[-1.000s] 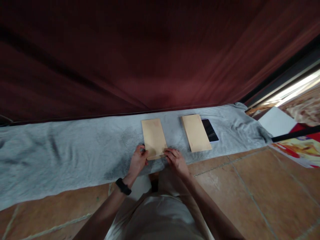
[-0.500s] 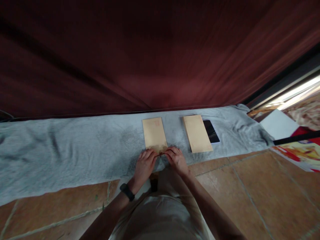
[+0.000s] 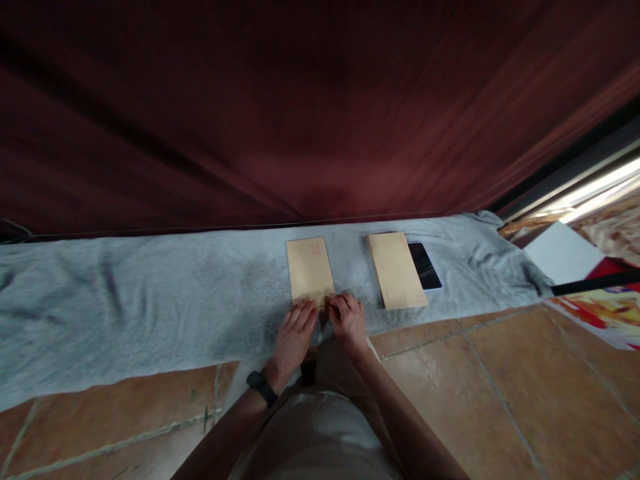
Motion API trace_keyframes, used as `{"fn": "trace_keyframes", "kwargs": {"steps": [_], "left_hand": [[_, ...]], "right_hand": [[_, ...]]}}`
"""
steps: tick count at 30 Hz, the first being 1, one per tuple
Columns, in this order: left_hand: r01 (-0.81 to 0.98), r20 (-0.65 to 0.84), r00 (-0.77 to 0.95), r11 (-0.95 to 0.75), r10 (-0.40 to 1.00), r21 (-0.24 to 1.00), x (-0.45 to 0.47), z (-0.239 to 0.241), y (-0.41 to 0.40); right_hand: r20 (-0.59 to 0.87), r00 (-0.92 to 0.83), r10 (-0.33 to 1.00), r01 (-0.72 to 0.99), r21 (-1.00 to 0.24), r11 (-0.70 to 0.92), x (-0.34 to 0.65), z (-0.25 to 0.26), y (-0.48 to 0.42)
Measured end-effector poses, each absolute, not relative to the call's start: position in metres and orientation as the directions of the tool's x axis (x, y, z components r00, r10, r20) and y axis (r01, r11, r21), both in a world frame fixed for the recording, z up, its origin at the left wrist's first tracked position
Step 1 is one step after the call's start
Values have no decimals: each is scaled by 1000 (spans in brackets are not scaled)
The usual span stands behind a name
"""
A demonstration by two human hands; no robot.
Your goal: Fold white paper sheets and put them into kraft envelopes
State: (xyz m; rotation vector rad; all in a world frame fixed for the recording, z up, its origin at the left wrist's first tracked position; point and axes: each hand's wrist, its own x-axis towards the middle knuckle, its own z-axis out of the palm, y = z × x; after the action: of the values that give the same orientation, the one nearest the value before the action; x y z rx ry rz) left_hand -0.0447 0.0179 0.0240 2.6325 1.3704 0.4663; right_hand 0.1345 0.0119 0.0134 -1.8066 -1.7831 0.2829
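- Progress: both hands work the near end of one envelope (image 3: 310,270) at the flap; whether it is sealed cannot be told.
- Left hand (image 3: 295,331) and right hand (image 3: 347,319): fingertips pressed on that edge (side by side).
- Second envelope (image 3: 397,269), at 3 o'clock, lies untouched.
- Materials: flat tan paper rectangles; soft grey towel (image 3: 150,300).

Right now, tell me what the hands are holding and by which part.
Both the left hand and right hand grip the near short edge of the brown envelope, which lies on the grey cloth.

Tan envelope (image 3: 310,270) flat on grey towel (image 3: 125,300)
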Motion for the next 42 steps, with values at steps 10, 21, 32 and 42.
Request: {"fn": "trace_keyframes", "kwargs": {"steps": [10,21,32,42], "left_hand": [[722,205,606,-639,769,267,-53,9,10],[749,247,525,-580,814,320,-74,12,0],[735,144,664,-676,733,52,-41,22,6],[715,-40,690,-689,723,-117,-16,46,33]], "right_hand": [[302,-193,933,776,-535,334,103,26,-19],[241,-170,955,849,-456,266,130,22,-25],[265,5,964,849,-511,136,132,20,-15],[40,372,927,578,-792,-197,121,24,43]]}}
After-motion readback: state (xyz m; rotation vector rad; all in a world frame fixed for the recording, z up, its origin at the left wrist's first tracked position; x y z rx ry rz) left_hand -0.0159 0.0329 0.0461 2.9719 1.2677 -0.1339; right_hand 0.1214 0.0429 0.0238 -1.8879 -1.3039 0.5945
